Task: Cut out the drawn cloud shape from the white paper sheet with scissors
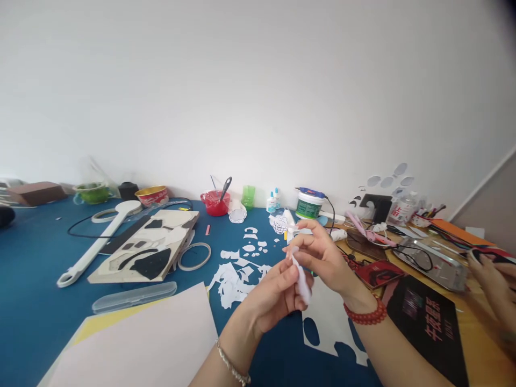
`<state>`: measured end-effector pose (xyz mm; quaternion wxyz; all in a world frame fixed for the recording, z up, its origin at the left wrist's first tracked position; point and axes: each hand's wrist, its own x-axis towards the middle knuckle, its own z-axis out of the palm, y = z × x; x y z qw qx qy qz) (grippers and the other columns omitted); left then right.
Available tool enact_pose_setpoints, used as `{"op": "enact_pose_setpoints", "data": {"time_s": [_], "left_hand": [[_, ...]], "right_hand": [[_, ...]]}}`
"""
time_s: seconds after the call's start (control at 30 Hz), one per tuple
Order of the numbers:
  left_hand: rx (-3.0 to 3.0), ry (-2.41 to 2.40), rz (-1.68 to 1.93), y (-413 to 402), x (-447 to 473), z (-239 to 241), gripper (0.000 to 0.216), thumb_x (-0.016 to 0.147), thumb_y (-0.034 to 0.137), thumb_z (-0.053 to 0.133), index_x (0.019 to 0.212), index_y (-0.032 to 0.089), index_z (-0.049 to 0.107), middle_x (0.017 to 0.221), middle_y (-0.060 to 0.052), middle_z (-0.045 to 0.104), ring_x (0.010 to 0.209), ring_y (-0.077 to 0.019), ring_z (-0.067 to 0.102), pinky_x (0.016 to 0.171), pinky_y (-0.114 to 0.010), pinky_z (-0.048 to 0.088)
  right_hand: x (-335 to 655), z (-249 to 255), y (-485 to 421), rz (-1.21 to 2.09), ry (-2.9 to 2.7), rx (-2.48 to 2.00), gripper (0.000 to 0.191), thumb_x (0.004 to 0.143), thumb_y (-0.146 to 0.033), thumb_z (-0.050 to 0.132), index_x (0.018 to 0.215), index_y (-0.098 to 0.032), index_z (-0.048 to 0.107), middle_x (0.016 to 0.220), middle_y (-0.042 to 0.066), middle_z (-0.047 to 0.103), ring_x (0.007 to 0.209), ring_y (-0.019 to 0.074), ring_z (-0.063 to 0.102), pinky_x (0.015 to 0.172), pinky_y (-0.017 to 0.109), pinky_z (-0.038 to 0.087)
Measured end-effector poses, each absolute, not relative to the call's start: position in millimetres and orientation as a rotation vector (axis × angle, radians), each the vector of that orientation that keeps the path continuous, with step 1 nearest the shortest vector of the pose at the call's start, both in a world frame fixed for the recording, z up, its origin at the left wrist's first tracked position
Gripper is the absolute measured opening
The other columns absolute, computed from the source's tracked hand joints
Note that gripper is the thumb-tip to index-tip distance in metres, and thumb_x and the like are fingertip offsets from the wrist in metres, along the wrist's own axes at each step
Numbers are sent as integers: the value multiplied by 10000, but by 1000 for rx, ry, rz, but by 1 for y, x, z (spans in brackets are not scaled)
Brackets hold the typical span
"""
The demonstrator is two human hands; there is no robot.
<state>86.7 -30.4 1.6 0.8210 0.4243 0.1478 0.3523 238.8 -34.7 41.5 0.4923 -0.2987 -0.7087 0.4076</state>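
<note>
My left hand point(274, 293) is closed round a small piece of white paper point(302, 282), pinched between thumb and fingers. Bent over its upper end, my right hand point(322, 255) has thumb and fingertips closed on the same paper. Part of the piece is hidden by my fingers. Just beyond my left hand lies a heap of white paper scraps point(231, 285), with small cut-out paper shapes point(250, 248) behind it. Under my right wrist is a white sheet point(322, 320) with holes cut in it.
To the left are a board with black and white shapes point(149, 250), a white long-handled tool point(100, 242) and a pale paper stack point(141, 344). Along the wall stand a red bowl point(215, 204), glue bottles point(271, 202) and a white-green tub point(308, 207). Another person's hand point(489, 279) is at right.
</note>
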Motion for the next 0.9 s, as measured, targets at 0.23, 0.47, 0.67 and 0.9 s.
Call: {"op": "enact_pose_setpoints", "data": {"time_s": [0.23,0.47,0.67,0.9], "left_hand": [[1002,632,955,-25,59,8,529,869,607,526,1129,155,616,1113,-116,661,1011,-232,606,906,-367,451],[1219,698,753,-24,66,6,366,819,436,645,1014,127,657,907,-92,710,835,-215,659,745,-329,534],[1210,853,791,-17,65,-3,219,904,250,493,950,120,664,832,-69,713,708,-160,656,677,-278,546],[1174,964,832,-14,59,-3,245,937,249,461,1035,143,659,907,-74,717,711,-148,659,667,-261,561]], "right_hand": [[259,77,-29,822,-1998,-995,390,945,-245,597,1262,-316,382,878,-29,590,786,133,568,679,247,449],[248,66,-27,829,-2256,-1221,410,923,-163,545,1272,-317,395,902,-42,591,806,128,559,686,248,435],[248,55,-21,603,-2015,-1078,192,936,-249,577,1118,-258,517,982,-2,596,898,146,578,804,288,475],[261,57,-33,817,-2180,-953,182,1017,-308,449,882,-217,529,1273,34,516,1266,208,418,1047,378,348]]}}
